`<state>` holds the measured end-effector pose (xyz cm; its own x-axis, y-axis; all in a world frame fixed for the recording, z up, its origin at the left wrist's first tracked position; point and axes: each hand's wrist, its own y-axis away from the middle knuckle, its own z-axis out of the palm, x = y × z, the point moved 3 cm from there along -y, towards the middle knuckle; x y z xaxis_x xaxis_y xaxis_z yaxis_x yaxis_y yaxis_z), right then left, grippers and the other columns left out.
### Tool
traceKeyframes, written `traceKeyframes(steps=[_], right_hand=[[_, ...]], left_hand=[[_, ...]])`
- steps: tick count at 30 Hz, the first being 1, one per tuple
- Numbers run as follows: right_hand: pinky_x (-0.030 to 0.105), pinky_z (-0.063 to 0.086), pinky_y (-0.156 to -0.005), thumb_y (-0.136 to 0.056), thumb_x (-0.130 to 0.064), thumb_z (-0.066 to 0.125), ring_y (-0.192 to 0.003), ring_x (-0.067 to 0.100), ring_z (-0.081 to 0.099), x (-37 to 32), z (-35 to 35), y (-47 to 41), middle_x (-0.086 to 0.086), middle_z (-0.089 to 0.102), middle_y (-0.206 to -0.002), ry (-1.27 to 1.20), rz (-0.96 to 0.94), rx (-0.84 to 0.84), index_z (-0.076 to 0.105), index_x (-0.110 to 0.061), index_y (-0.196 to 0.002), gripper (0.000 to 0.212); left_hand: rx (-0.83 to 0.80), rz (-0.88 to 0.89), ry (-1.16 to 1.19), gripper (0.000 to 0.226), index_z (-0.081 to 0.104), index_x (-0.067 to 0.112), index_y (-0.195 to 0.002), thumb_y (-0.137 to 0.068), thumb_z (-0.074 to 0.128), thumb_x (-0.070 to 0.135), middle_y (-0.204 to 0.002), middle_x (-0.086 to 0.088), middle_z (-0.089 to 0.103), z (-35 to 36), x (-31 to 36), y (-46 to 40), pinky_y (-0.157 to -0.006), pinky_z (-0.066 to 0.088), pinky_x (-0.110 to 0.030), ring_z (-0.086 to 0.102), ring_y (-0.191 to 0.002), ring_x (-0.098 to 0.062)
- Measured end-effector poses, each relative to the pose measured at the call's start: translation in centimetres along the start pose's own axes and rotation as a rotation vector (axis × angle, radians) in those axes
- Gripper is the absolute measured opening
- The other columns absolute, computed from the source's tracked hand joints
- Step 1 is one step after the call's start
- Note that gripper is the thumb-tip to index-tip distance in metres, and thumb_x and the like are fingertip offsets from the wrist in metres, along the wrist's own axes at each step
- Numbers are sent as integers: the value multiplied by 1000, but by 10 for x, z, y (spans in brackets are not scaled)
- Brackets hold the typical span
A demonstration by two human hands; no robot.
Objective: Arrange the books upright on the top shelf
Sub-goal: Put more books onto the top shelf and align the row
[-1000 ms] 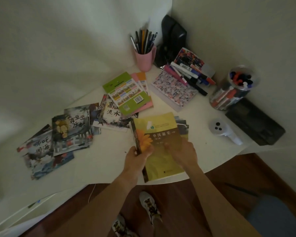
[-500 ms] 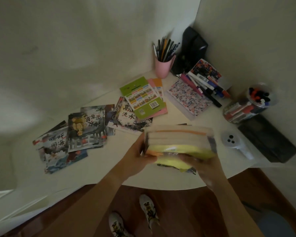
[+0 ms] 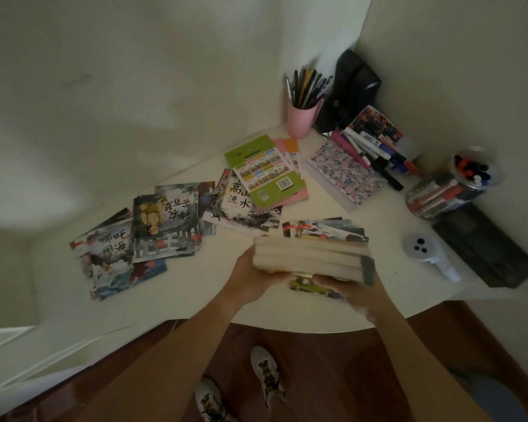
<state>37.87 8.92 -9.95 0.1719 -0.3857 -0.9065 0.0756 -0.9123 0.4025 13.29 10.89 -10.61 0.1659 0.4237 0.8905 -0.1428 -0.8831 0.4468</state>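
I held the stack of books [image 3: 310,257] between both hands, page edges turned toward me, raised just off the white tabletop [image 3: 195,287] near its front edge. My left hand [image 3: 250,277] was curled round the stack's left end; my right hand [image 3: 352,292] gripped it from below at the right end, though blur hid how those fingers lay. A yellow-covered book [image 3: 313,286] showed beneath the stack — whether it was part of the load or lying on the table, I could not tell.

Risks noted:
- The stack was several volumes held only at the ends; if I tilted it while turning it upright, the middle books could have slid out.
- If the yellow-covered book was held, its offset left it liable to slip free first.
- A thin picture book [image 3: 326,228] lay just behind the stack — lowering carelessly could have trapped or creased it.
- The picture books [image 3: 162,226] spread flat to the left, and the green booklet [image 3: 265,172] beyond, remained unsorted; sweeping the stack sideways could have pushed them about.
- The pink pen cup [image 3: 301,117] and the marker jar [image 3: 451,187] stood well apart, a lesser hazard.
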Motion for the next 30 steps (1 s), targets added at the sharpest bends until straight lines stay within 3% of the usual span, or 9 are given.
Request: traceKeyframes(steps=[3,8,12,13,16,20,23,27,30], right_hand=[[38,62,-87,-58,-15,93,-102,17,74,-67,16,11,-3,79,-103,47,-32,-71,70,-11,-118,64],[50,58,-94,-65,-20,95,-107,22,73,-204,81,54,2,78,-111,121,-233,-271,75,-20,-116,55],[21,61,-67,-71,-16,90,-78,1,75,-333,157,115,-15,78,-81,-20,-413,-337,81,-35,-76,22],[23,61,-66,-70,-21,91,-78,5,76,-360,176,133,-12,79,-81,-61,-432,-360,81,-30,-78,16],[42,63,-74,-58,-36,92,-85,25,78,-429,230,191,2,80,-95,-129,-523,-492,83,-26,-87,33],[43,60,-75,-57,-33,82,-82,29,78,-491,286,262,7,80,-92,-211,-637,-674,83,-27,-83,27],[45,59,-81,-63,-32,81,-86,30,78,-533,325,298,7,80,-96,-211,-704,-795,83,-19,-90,30],[44,58,-91,-70,-36,84,-94,27,77,-594,382,324,6,79,-104,-173,-762,-889,80,-14,-106,42],[37,58,-91,-78,-49,82,-93,16,76,-633,426,330,-4,79,-103,-78,-929,-793,79,-24,-107,39]], left_hand=[[8,28,-60,76,70,18,-124,-56,101,30,-115,0,76,-31,31,28,-95,59,-48,71,-112,-23],[174,187,-117,74,66,24,-122,-57,101,33,-116,2,75,-116,127,137,-95,59,-47,71,-110,-19],[476,345,-109,67,64,30,-120,-60,93,39,-107,15,76,-180,214,266,-79,59,-22,72,-98,-4],[569,409,-86,61,65,30,-118,-62,91,36,-105,15,76,-192,232,299,-75,58,-20,73,-94,-4],[752,598,-8,47,68,23,-117,-74,87,22,-106,9,78,-215,270,391,-73,58,-20,75,-96,-9],[965,759,18,48,69,30,-118,-75,89,23,-107,17,77,-234,295,484,-73,57,-16,73,-96,0],[1056,800,75,47,69,33,-120,-77,84,21,-106,12,78,-254,316,536,-72,60,-21,75,-96,-7],[1154,848,100,51,66,25,-128,-82,85,21,-117,-2,77,-296,350,585,-94,58,-46,74,-107,-25],[1376,873,84,42,69,31,-116,-78,87,33,-103,7,78,-330,364,604,-79,64,-39,77,-92,-15]])
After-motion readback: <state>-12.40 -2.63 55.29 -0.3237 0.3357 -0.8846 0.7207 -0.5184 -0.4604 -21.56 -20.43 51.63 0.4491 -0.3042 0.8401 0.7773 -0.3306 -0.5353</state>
